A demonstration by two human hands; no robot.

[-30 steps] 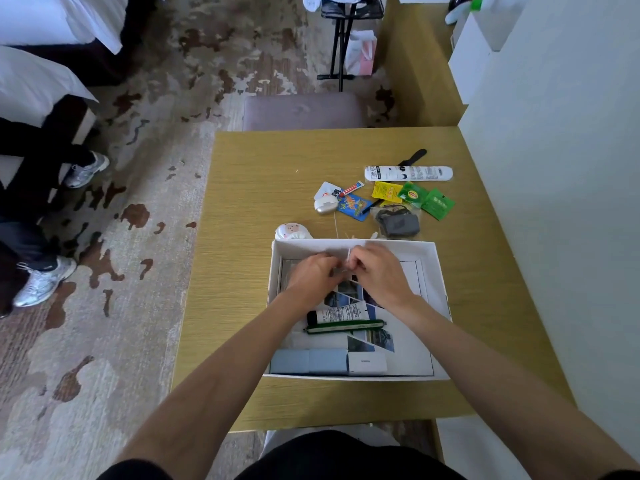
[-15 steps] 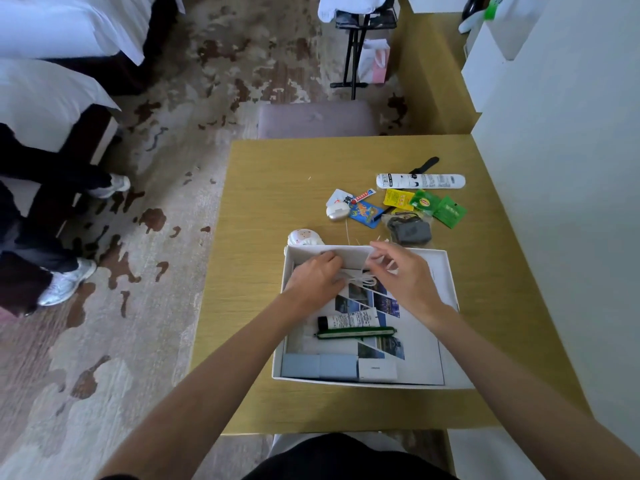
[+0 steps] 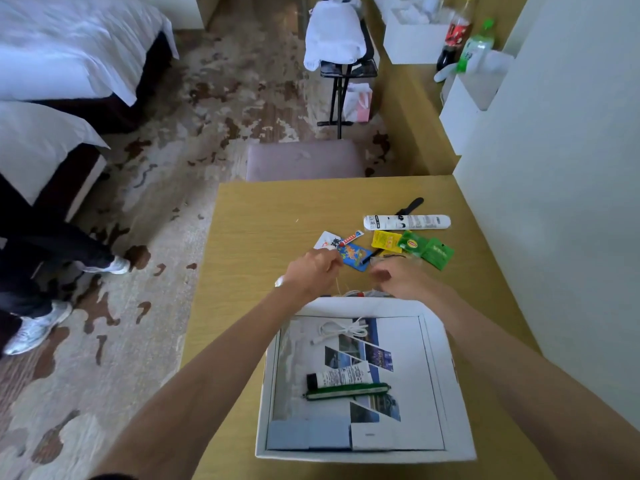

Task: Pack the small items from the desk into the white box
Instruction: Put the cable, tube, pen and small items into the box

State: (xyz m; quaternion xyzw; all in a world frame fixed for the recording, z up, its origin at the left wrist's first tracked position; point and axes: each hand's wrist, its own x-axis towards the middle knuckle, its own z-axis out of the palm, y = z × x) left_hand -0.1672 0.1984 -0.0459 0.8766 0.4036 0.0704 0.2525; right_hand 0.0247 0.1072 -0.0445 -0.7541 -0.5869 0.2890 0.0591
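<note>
**Two hands over the little things behind the white box**

On a yellow wood desk (image 3: 259, 220), near its front edge, a white box (image 3: 446, 375), open on top. Inside, a white cord (image 3: 341, 330) by the far wall. In the middle, a white tube (image 3: 341, 375) with a black cap, touching a thin green stick (image 3: 346, 391). Against the near wall, a grey-blue box (image 3: 308, 434) and a small white box (image 3: 372, 434) side by side.

Just past the far wall of the box, the left hand (image 3: 313, 271) and the right hand (image 3: 398, 277), both with curled fingers, low over the pile of little things. Grip of each: cannot tell, too blurry. Around them on the desk, a blue card (image 3: 353, 254), a white card (image 3: 327, 239), a yellow packet (image 3: 386, 240), green packets (image 3: 429, 251), a long white stick (image 3: 407, 222) and a black strip (image 3: 412, 205) behind it.

At the far edge of the desk, a grey-purple stool (image 3: 304, 161). To the right, a plain white wall (image 3: 554, 168). On the floor, pale carpet (image 3: 173, 150) with brown blotches. At the left, beds (image 3: 52, 46) with white sheets, and someone's legs with white shoes (image 3: 34, 327). Farther back, a black rack (image 3: 346, 67) with a white towel (image 3: 334, 36), a pink and white bag (image 3: 358, 102), and two bottles (image 3: 474, 46).
</note>
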